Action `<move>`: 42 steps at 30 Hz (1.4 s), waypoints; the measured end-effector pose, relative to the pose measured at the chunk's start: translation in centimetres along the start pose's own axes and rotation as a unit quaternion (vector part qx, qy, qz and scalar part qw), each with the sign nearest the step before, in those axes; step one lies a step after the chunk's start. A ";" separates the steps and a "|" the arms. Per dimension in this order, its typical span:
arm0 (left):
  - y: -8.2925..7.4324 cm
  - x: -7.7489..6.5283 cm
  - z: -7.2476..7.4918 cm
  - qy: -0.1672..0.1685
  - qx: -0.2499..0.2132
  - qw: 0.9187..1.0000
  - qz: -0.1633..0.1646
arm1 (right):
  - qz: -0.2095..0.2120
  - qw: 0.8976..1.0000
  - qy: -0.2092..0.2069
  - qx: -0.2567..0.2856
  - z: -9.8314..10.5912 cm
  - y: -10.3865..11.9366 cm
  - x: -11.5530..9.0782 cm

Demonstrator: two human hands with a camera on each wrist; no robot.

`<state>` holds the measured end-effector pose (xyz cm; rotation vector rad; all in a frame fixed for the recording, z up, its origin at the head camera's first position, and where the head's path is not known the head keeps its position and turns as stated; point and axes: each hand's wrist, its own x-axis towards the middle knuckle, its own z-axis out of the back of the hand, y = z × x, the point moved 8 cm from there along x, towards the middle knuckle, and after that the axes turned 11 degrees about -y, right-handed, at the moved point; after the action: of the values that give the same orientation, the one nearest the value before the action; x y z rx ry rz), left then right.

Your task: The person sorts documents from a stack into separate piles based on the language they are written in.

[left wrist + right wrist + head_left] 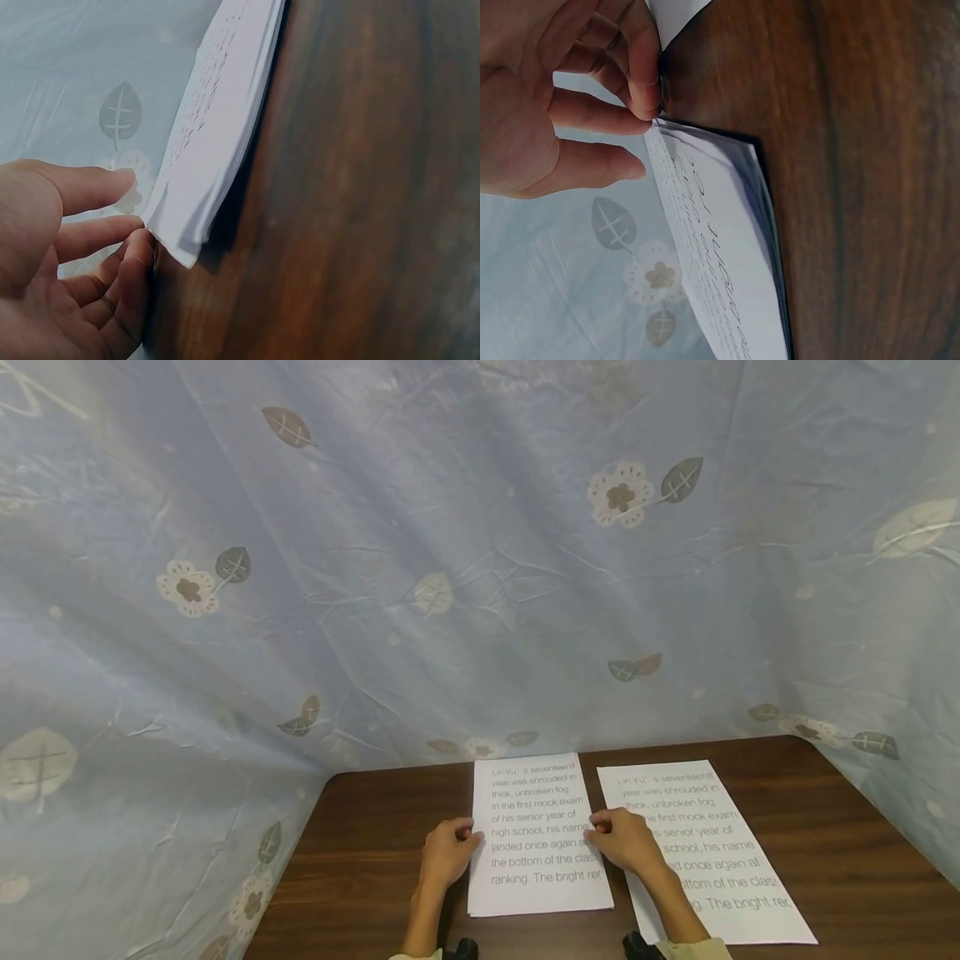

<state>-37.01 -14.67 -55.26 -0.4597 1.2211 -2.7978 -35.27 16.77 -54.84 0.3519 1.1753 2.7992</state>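
A stack of printed white sheets [538, 896] lies on the dark wooden table between both hands. At its left edge my left hand [444, 855] touches the side with its fingertips; in the left wrist view the thumb stands apart from the fingers, beside the paper [214, 139]. My right hand [627, 842] is at the opposite edge, fingertips against the side. The right wrist view shows that thumb [604, 165] held away from the index finger, and the sheet edges slightly uneven. A second set of printed paper [750, 922] lies to the right, partly covered by my right hand and forearm.
The brown wood-grain table [360, 860] extends to both sides of the papers. Behind and around it hangs a pale blue curtain-like sheet [480, 635] with leaf and flower prints, meeting the table's back edge.
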 end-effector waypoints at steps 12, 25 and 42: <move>-0.2 -0.1 0.1 0.000 0.006 1.000 0.001 | 0.004 1.000 0.008 0.000 0.0 0.2 0.0; -0.1 0.1 0.2 -0.027 -0.037 0.999 0.018 | -0.011 0.998 0.012 0.064 0.3 0.8 0.1; -0.6 0.1 0.2 -0.039 -0.098 0.994 0.014 | -0.071 0.984 0.044 0.158 -0.2 0.1 -0.3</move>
<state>-36.99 -14.43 -54.71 -0.5517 1.4804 -2.6206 -34.98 16.52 -54.94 0.1572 1.6005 2.5293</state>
